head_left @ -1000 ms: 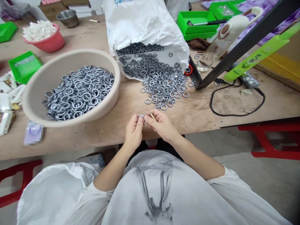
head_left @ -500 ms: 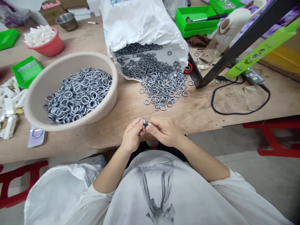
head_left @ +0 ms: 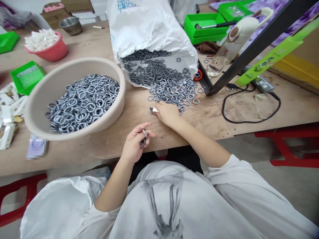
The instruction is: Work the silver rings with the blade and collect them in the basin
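Note:
My left hand hovers over the table's front edge, holding a couple of grey rings in its curled fingers, with the index finger stretched out. My right hand is at the near edge of the ring pile that spills from a white sack. Between its thumb and fingers it grips a small blade with a dark slanted tip and a white grip, pointing left. Whether its fingers also touch a ring is hidden. On the left, a large beige basin holds many similar rings.
A pink bowl of white pieces and a green tray stand far left. A black metal post slants up on the right, near a bottle and a black cable. Red stools stand below the table.
My hands have separated. My right hand has moved forward to the ring pile with the blade, while my left hand has shifted slightly back and left and loosened its fingers around the rings.

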The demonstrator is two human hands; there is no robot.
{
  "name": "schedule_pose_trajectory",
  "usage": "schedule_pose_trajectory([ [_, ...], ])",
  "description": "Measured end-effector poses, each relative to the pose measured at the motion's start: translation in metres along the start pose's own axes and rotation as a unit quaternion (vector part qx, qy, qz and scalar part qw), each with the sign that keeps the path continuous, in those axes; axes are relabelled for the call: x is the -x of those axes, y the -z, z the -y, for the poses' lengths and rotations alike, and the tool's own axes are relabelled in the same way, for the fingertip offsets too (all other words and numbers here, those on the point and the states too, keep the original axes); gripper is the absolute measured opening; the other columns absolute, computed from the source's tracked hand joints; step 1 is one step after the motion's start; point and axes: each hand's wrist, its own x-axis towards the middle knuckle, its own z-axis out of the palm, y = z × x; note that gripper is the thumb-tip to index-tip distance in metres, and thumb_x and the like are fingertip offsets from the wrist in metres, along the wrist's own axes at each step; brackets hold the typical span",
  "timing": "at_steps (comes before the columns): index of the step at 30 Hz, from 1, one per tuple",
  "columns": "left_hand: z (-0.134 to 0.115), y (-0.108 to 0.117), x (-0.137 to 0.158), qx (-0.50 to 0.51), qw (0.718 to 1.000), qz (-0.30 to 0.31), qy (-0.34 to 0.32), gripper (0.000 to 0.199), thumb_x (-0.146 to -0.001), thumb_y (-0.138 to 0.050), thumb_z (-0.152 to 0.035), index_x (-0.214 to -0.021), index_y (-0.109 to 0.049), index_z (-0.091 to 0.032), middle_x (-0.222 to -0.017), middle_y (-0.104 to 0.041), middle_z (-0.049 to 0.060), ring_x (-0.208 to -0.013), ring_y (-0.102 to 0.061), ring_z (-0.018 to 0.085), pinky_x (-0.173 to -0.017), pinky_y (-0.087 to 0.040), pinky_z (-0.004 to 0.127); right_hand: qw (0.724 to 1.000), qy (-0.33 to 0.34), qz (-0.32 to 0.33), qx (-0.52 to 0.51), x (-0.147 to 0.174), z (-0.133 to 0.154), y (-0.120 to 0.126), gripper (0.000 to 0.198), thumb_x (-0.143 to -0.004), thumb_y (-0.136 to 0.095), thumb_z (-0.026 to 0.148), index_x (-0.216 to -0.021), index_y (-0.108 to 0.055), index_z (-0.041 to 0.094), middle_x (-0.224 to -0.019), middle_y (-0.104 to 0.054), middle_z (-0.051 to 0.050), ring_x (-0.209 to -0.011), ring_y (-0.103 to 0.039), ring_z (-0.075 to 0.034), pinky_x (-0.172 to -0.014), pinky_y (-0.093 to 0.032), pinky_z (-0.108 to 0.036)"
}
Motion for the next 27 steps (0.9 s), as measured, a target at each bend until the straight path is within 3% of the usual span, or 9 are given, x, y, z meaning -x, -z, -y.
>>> schedule_pose_trajectory([
  [2,-0.001,0.004,-0.004,0.017,0.999,-0.041,0.003,0.023,-0.065,-0.064,-0.022,-0.087,-0.069,-0.015,-0.072,-0.068,0.005,-0.049,-0.048,0.009,-0.044,-0.031,0.02,0.998,0.005,-0.009,-0.065,0.003,0.004,0.002,0.02,-0.095,-0.056,0.029,-0.104,-0.068,0.016,-0.111,-0.067,-0.013,-0.092,-0.064,-0.025,-0.073,-0.041,-0.033],
  [4,0.0,0.004,-0.008,0.028,0.998,-0.061,-0.001,0.018,-0.066,-0.062,-0.028,-0.076,-0.066,-0.014,-0.069,-0.065,0.004,-0.049,-0.048,0.009,-0.042,-0.031,0.02,0.973,0.011,-0.007,-0.229,0.016,0.01,0.005,0.017,-0.094,-0.056,0.031,-0.092,-0.065,0.017,-0.095,-0.068,-0.008,-0.085,-0.061,-0.021,-0.071,-0.041,-0.03],
  [8,0.011,-0.01,-0.009,-0.007,0.996,-0.06,-0.073,0.033,-0.08,-0.065,-0.049,-0.078,-0.064,-0.016,-0.068,-0.058,0.001,-0.051,-0.044,0.008,-0.043,-0.031,0.02,0.804,0.014,0.052,-0.592,0.058,0.033,0.006,0.033,-0.092,-0.055,0.052,-0.083,-0.056,0.02,-0.072,-0.059,0.002,-0.064,-0.054,-0.013,-0.062,-0.042,-0.026],
  [11,0.018,-0.024,-0.006,-0.028,0.99,-0.06,-0.127,0.041,-0.08,-0.07,-0.056,-0.073,-0.057,-0.018,-0.065,-0.051,-0.003,-0.053,-0.039,0.007,-0.048,-0.034,0.018,0.75,-0.032,0.012,-0.661,0.082,0.044,0.001,0.041,-0.082,-0.065,0.062,-0.082,-0.054,0.022,-0.071,-0.057,0.003,-0.065,-0.053,-0.012,-0.063,-0.043,-0.026],
  [13,0.018,-0.028,-0.003,-0.017,0.992,-0.053,-0.115,0.043,-0.079,-0.073,-0.056,-0.071,-0.054,-0.018,-0.063,-0.048,-0.004,-0.054,-0.038,0.006,-0.05,-0.034,0.017,0.766,-0.051,-0.024,-0.64,0.089,0.043,-0.001,0.045,-0.079,-0.068,0.063,-0.085,-0.055,0.021,-0.073,-0.057,0.003,-0.068,-0.053,-0.013,-0.065,-0.043,-0.026],
  [15,0.014,-0.029,0.0,-0.005,0.996,-0.035,-0.078,0.044,-0.079,-0.073,-0.055,-0.069,-0.052,-0.018,-0.061,-0.047,-0.004,-0.053,-0.039,0.006,-0.048,-0.031,0.017,0.817,-0.03,-0.044,-0.574,0.093,0.035,0.001,0.045,-0.082,-0.065,0.064,-0.087,-0.056,0.021,-0.071,-0.055,0.003,-0.066,-0.051,-0.012,-0.063,-0.04,-0.026],
  [19,0.006,-0.03,0.003,0.014,0.999,-0.014,-0.027,0.045,-0.077,-0.074,-0.054,-0.067,-0.05,-0.017,-0.056,-0.044,-0.005,-0.049,-0.036,0.006,-0.044,-0.027,0.017,0.913,0.114,-0.071,-0.385,0.097,0.02,0.011,0.046,-0.099,-0.042,0.056,-0.075,-0.056,0.019,-0.068,-0.052,0.001,-0.064,-0.046,-0.012,-0.062,-0.032,-0.027],
  [22,0.004,-0.034,0.004,0.025,0.999,-0.031,-0.015,0.046,-0.072,-0.077,-0.053,-0.066,-0.049,-0.018,-0.055,-0.042,-0.006,-0.047,-0.034,0.005,-0.042,-0.027,0.016,0.935,0.165,-0.095,-0.299,0.1,0.021,0.016,0.051,-0.102,-0.036,0.054,-0.071,-0.055,0.018,-0.067,-0.051,0.0,-0.061,-0.044,-0.012,-0.059,-0.028,-0.027],
  [27,0.004,-0.037,0.004,0.035,0.999,-0.027,0.002,0.046,-0.071,-0.078,-0.052,-0.065,-0.048,-0.018,-0.053,-0.04,-0.007,-0.045,-0.031,0.005,-0.041,-0.027,0.017,0.949,0.173,-0.116,-0.235,0.103,0.027,0.013,0.054,-0.102,-0.034,0.056,-0.069,-0.055,0.019,-0.065,-0.052,0.0,-0.06,-0.042,-0.012,-0.058,-0.024,-0.028],
])
